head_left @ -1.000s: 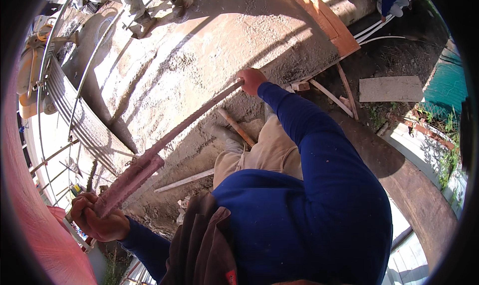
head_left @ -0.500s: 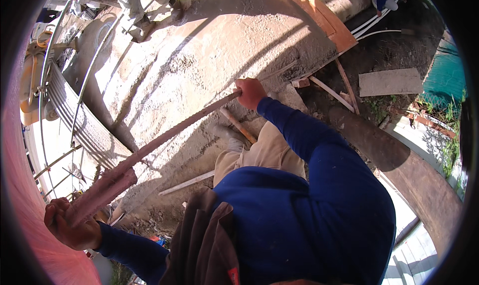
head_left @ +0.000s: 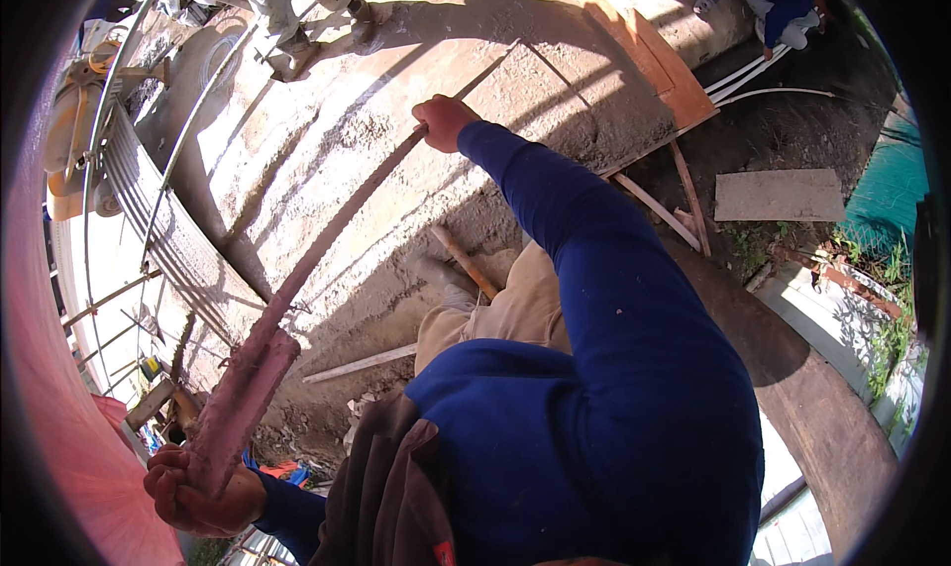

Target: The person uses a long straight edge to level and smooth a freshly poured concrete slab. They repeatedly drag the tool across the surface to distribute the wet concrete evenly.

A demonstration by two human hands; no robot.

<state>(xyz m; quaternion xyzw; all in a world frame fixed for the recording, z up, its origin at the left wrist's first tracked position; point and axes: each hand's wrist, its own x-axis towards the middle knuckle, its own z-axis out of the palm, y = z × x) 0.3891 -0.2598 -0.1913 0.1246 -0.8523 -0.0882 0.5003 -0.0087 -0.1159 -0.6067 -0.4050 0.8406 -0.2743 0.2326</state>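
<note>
A long, rough, reddish-brown bar point(head_left: 335, 233) slants across the view, held between both hands. Its lower end is doubled by a thick pinkish, crusted length point(head_left: 256, 393), and I cannot make out the material. My left hand point(head_left: 206, 495) is closed round this lower end, fingers curled up its outer side. Farther up, my right hand point(head_left: 444, 123) grips the thinner part in a fist, arm stretched forward. A thin stretch of the bar seems to run on beyond that fist over the pale ground.
A wooden-handled tool point(head_left: 464, 261) lies by my leg. Corrugated sheeting point(head_left: 168, 209) lies at the left, and an orange-brown board point(head_left: 659, 66) at the far right. One person stands at the far left, another crouches at the far right. A large brown pipe-like form point(head_left: 807, 368) curves along the right.
Both hands have shifted with the bar: the right one forward and left, the left one to the right and slightly lower. The bar now slants more steeply.
</note>
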